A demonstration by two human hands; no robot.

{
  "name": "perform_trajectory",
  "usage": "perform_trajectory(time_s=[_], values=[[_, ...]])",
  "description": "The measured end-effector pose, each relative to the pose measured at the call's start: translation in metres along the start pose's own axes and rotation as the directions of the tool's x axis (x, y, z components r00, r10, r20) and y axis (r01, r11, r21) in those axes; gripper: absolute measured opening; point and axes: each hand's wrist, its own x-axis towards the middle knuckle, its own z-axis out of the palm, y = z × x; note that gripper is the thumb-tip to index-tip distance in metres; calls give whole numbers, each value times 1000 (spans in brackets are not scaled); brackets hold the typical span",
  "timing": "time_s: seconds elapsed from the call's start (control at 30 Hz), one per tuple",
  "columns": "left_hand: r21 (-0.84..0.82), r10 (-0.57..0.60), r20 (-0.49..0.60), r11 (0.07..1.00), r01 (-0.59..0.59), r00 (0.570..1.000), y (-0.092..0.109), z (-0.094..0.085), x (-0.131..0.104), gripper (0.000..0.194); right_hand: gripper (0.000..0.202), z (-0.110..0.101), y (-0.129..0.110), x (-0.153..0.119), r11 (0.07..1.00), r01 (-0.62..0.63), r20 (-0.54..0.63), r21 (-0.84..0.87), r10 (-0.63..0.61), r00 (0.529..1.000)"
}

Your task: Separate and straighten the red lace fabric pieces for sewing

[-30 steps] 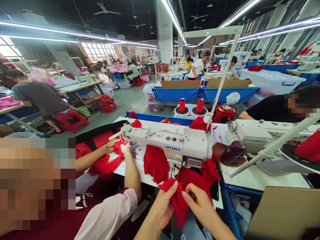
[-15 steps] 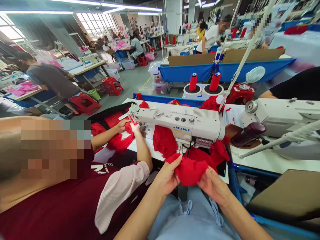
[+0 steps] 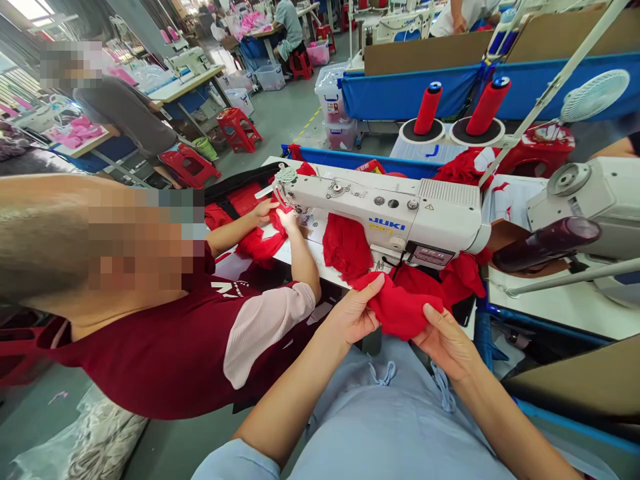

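A piece of red fabric (image 3: 403, 308) is stretched between my two hands in front of the sewing machine (image 3: 387, 210). My left hand (image 3: 357, 312) pinches its left end, thumb on top. At the other end my right hand (image 3: 445, 339) grips the cloth between thumb and fingers. More red cloth (image 3: 345, 247) lies bunched on the machine table, partly under the machine arm. To my left, a co-worker in a dark red shirt (image 3: 165, 347) has both hands (image 3: 280, 215) on red cloth by the needle end of the same machine.
Two red thread cones (image 3: 429, 110) stand behind the machine. A second sewing machine (image 3: 590, 207) and a dark, bottle-like object (image 3: 545, 243) are at the right. A slanted white pole (image 3: 555, 93) and a small fan (image 3: 595, 95) rise there. Red stools (image 3: 239, 130) stand further back.
My view has tilted down, bringing more of the co-worker and floor into sight. Both hands still hold the red fabric, which looks slightly more spread out.
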Motion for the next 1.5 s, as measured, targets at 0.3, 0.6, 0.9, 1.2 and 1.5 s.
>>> perform_trajectory(time_s=[0.3, 0.6, 0.9, 1.2, 1.5], values=[[-87, 22, -80, 996, -29, 997, 7, 6, 11, 16, 39, 1, 0, -10, 969, 117, 32, -219, -113, 993], [-146, 105, -287, 977, -152, 952, 16, 3, 53, 22, 48, 22, 20, -23, 491, 515, 460, -703, -237, 855], [-97, 135, -308, 980, -172, 942, 16, -9, 65, 16, 47, 16, 22, -11, 788, 205, 217, -581, -93, 972], [-19, 346, -240, 932, -361, 907, 1, -11, 58, 18, 55, 19, 22, 1, 780, 232, 209, -581, -132, 969], [-22, 336, -392, 927, -373, 857, 9, -26, 86, 21, 54, 36, 26, -24, 316, 574, 529, -755, -223, 819]])
